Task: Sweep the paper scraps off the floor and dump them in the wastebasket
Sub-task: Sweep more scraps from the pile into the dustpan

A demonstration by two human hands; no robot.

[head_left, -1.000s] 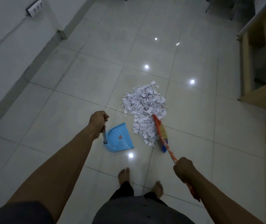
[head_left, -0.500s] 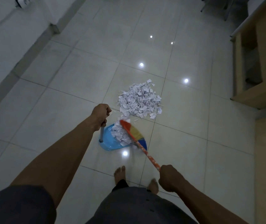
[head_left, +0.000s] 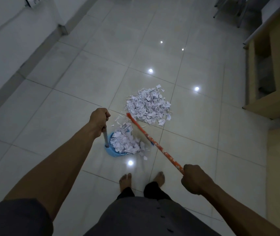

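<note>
Pinning dustpan (head_left: 112, 151) lip to the floor (head_left: 67, 108), left grip (head_left: 99, 119) fisted round its handle; right grip (head_left: 194, 180) fisted round broom (head_left: 154, 143), raking scraps in. One load (head_left: 124, 141) in pan; main scrap pile (head_left: 148, 106) sits at 1 o'clock of it.

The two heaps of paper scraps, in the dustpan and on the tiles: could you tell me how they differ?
The heap of white paper scraps in the blue plastic dustpan is smaller than the scrap heap on the floor tiles. The dustpan heap touches the orange-handled broom; the floor heap lies beyond it. Both are torn white paper.
</note>
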